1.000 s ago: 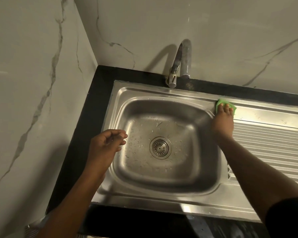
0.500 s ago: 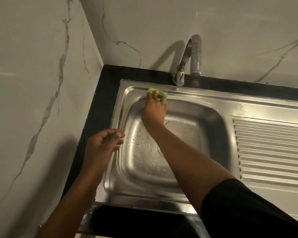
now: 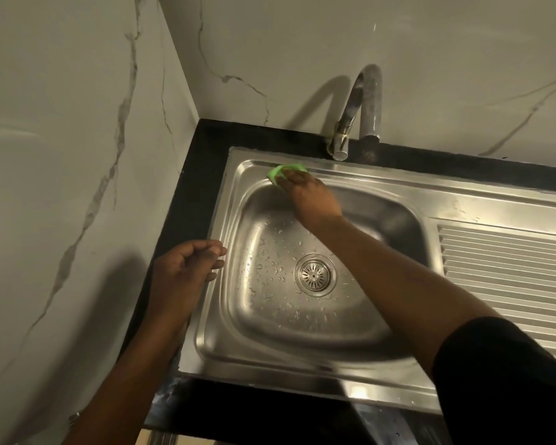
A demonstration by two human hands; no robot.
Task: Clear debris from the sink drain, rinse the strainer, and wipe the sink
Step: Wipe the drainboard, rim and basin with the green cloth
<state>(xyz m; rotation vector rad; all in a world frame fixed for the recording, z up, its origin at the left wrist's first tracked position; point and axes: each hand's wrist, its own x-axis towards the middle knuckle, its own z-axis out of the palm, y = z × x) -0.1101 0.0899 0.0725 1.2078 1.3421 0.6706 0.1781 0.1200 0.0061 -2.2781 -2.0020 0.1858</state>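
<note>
Swept across the back rim since a second ago, from beyond-right of the round perforated metal strainer (image 3: 315, 275) to beyond-left of it. Right hand (image 3: 312, 197) pressing a green scrub pad (image 3: 281, 173) flat under extended fingers, not clenched round it, to rub the stainless steel sink (image 3: 238, 348) ledge. Left hand (image 3: 187, 268) hovering left of the strainer over the rim, loosely curled, grasping nothing, likely kept clear of the wiping. Strainer seated in the drain, droplets scattered around it.
</note>
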